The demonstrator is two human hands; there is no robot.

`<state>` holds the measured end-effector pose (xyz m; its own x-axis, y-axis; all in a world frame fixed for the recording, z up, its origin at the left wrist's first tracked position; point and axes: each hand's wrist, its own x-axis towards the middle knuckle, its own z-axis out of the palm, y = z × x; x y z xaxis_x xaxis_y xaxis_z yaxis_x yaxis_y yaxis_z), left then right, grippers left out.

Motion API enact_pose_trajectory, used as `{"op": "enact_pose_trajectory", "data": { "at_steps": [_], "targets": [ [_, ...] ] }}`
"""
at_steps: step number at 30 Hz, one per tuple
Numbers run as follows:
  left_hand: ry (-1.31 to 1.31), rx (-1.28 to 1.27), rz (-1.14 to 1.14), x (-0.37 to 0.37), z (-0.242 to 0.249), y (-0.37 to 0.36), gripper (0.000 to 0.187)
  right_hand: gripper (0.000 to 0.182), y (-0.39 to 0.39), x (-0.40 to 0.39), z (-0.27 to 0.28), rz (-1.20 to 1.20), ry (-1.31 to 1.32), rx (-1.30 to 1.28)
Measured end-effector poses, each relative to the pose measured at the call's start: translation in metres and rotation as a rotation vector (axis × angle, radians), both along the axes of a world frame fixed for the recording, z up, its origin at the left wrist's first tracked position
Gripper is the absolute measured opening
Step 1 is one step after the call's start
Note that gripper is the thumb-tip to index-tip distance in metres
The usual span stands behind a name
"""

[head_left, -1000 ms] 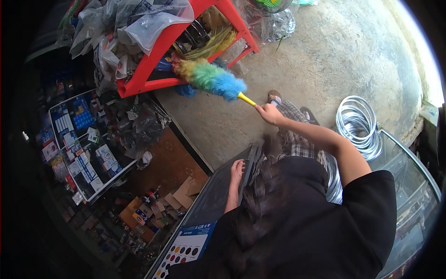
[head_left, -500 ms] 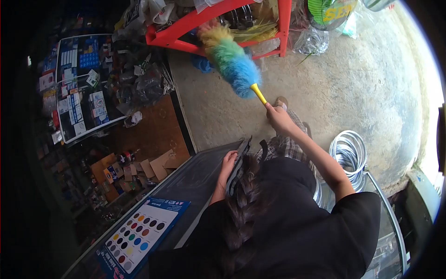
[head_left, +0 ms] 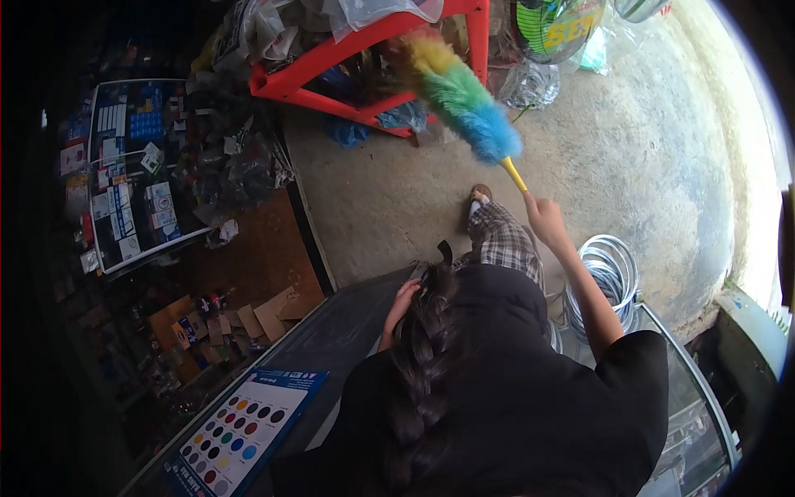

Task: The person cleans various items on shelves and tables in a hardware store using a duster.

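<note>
My right hand [head_left: 544, 214] is closed around the yellow handle of a feather duster [head_left: 472, 103]. Its fluffy head runs from blue near the handle through green and yellow to red. The far tip is blurred against a red rack [head_left: 331, 62], in front of the items on it. On the left, my left hand [head_left: 402, 304] rests near the edge of a dark glass-topped counter [head_left: 319, 331], beside a dark strap. Its fingers look loosely extended, though my braid hides part of them.
A colour chart [head_left: 244, 431] lies on the counter. Coils of silvery wire [head_left: 609, 277] sit on a glass case [head_left: 696, 381] at right. Cardboard boxes [head_left: 269, 315] and a display board [head_left: 141, 174] are on the left. Plastic bags [head_left: 530, 83] lie by the rack.
My right hand has carried the duster to the right, and its head now sits farther along the rack. The view has shifted slightly. My left hand stays near the counter edge.
</note>
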<state>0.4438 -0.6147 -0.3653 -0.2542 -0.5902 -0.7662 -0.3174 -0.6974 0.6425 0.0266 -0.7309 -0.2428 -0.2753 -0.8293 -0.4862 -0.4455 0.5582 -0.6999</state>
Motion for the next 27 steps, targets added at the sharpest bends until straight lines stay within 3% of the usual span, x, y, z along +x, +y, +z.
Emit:
{"op": "enact_pose_trajectory", "data": {
  "at_steps": [3,6,9,12,15,18,21,25,27],
  "targets": [
    [-0.098,0.170,0.238,-0.013,0.047,-0.034,0.040,0.043,-0.006,-0.017,0.027,-0.036,0.060,-0.110],
    [-0.182,0.337,0.376,-0.005,0.046,-0.055,0.038,0.045,-0.062,0.011,-0.001,-0.183,0.072,-0.264],
    [-0.200,0.246,0.307,-0.004,0.042,-0.067,0.038,0.055,-0.105,0.045,-0.038,-0.105,0.029,-0.103],
    [-0.206,0.195,0.302,-0.007,0.046,-0.086,0.037,0.057,-0.064,0.052,-0.049,-0.043,-0.059,0.004],
    [-0.183,0.197,0.349,-0.007,0.038,-0.081,0.037,0.055,0.013,0.010,-0.035,-0.033,-0.033,0.102],
    [-0.206,0.232,0.274,-0.002,0.022,-0.069,0.034,0.051,0.067,-0.029,0.005,-0.120,-0.062,0.085],
    [-0.255,0.221,0.274,0.001,0.012,-0.061,0.032,0.050,0.063,-0.041,0.017,-0.119,0.002,-0.137],
    [-0.330,0.198,0.126,0.002,0.020,-0.070,0.031,0.056,-0.075,0.008,-0.027,-0.137,0.007,-0.241],
    [-0.346,0.167,0.126,0.001,0.031,-0.079,0.031,0.059,-0.114,0.038,-0.073,-0.109,-0.001,-0.144]
  ]
}}
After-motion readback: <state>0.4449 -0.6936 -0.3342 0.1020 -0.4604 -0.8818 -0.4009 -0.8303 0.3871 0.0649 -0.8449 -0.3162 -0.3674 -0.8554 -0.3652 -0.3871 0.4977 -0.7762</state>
